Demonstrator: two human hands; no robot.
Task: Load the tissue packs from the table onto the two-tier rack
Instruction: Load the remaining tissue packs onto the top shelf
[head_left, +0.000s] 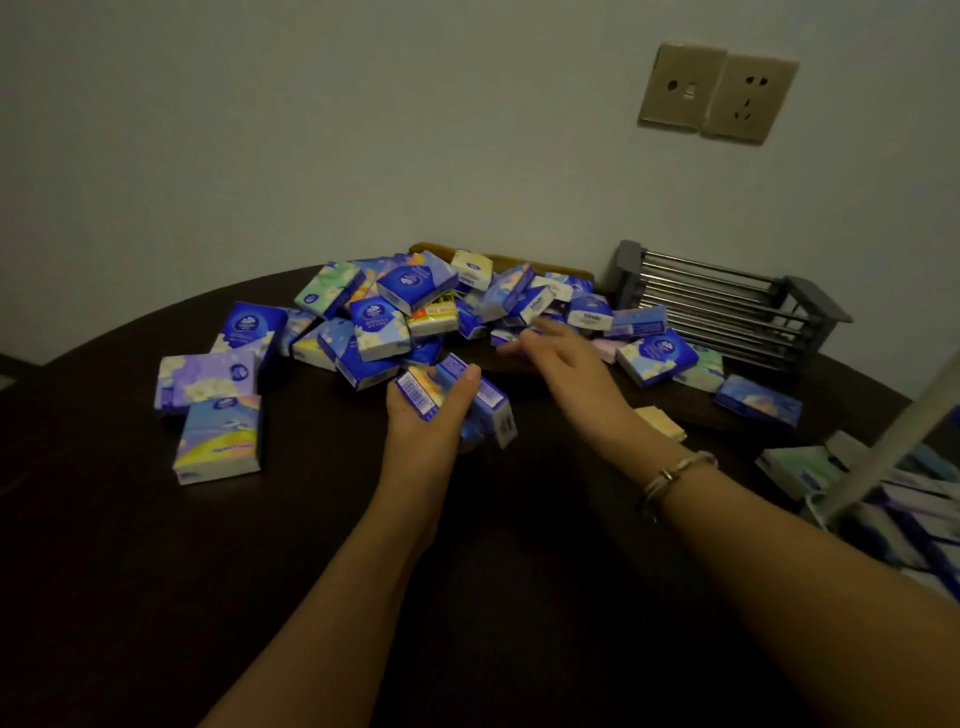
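Note:
A heap of several blue, purple and green tissue packs (395, 317) lies at the far side of the dark round table (208, 571). My left hand (431, 415) is closed around a few blue packs (457, 395) just in front of the heap. My right hand (561, 353) reaches into the heap's right part, fingers spread over the packs, blurred; whether it grips one I cannot tell. A white rack (883, 457) with packs on it shows at the right edge, partly cut off.
A grey rack with metal bars (727, 312) stands at the back right against the wall. Loose packs (758, 400) and a pale yellow pack (660, 421) lie to the right. A wall socket plate (722, 93) is above. A wooden chair back (519, 262) shows behind the heap.

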